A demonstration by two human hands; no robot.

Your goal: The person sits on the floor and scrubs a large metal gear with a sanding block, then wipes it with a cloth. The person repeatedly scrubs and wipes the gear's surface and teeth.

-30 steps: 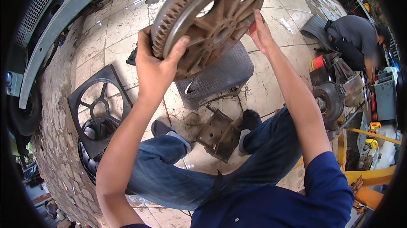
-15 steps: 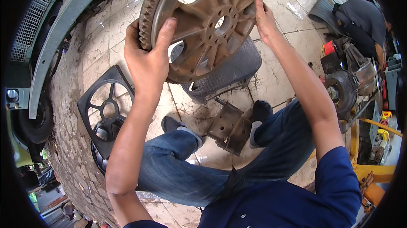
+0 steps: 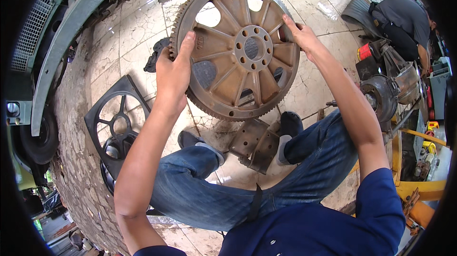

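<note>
Between both hands I hold up a large rusty flywheel [image 3: 214,49], with gear teeth round its rim, spokes and a ring of bolt holes about its hub. My left hand [image 3: 173,68] grips the left rim, thumb on the front face and fingers behind. On the right rim, my right hand [image 3: 303,37] does the same, its thumb along the face. The face is turned toward me. Behind the flywheel, a dark crate-like block is mostly hidden and shows through the openings. Below it, a rusty metal bracket [image 3: 254,145] with holes lies on the floor between my feet.
A black fan shroud [image 3: 100,130] stands at the left, near a vehicle bumper [image 3: 52,61]. A dark cloth [image 3: 157,54] lies on the tiled floor. To the right are a greasy gearbox-like assembly [image 3: 381,92], a yellow frame [image 3: 419,192] and a bent-over person [image 3: 402,18].
The flywheel has come down and closer, and its tilted face has turned more squarely toward me. Both hands keep their grip. It now covers most of the dark block behind.
</note>
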